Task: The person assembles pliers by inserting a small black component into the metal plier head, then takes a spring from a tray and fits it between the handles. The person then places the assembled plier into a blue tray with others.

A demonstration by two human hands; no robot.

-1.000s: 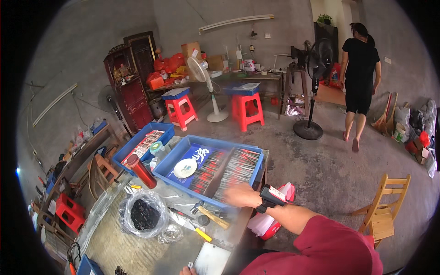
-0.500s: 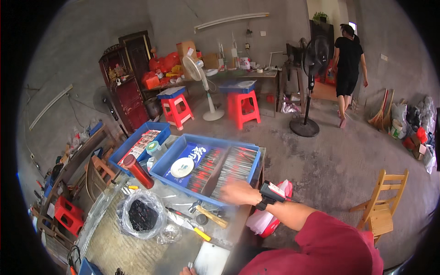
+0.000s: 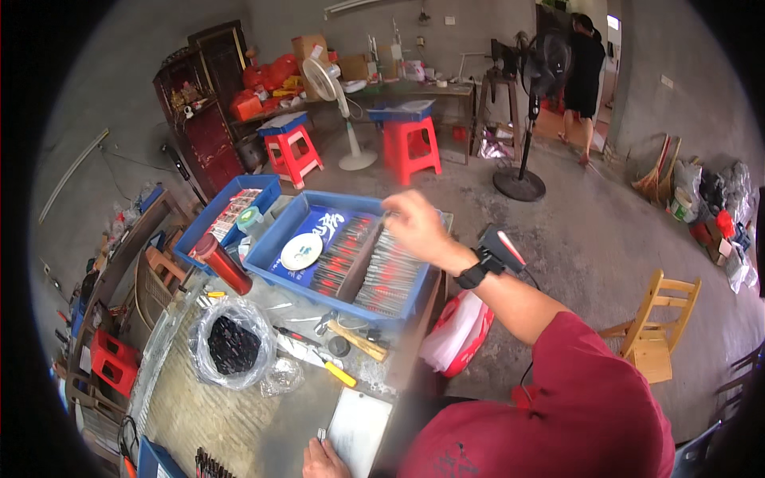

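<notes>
My right hand [image 3: 416, 229] reaches over the far right corner of a blue plastic tray [image 3: 422, 293], its fingers curled together at the far end of a row of thin metal pieces [image 3: 388, 275]. Whatever its fingertips pinch is too small to make out. A second row of dark and red-tipped pieces [image 3: 344, 259] lies beside it, and a round white dish [image 3: 302, 252] sits on a blue sheet at the tray's left. At the lower edge my left hand [image 3: 323, 460] closes on a small metal piece [image 3: 321, 434], beside a white board [image 3: 360, 430].
A clear bag of black parts [image 3: 233, 348] stands on the bench near a hammer [image 3: 358, 341] and a yellow-handled tool [image 3: 340, 374]. Behind are a red flask [image 3: 225, 267] and another blue tray [image 3: 267, 189]. A wooden chair [image 3: 652, 338] stands right; a person [image 3: 584, 68] is at the doorway.
My right hand has moved from the tray's near edge to the far end of the metal row. My left hand stays low beside the board. The person has walked farther into the doorway.
</notes>
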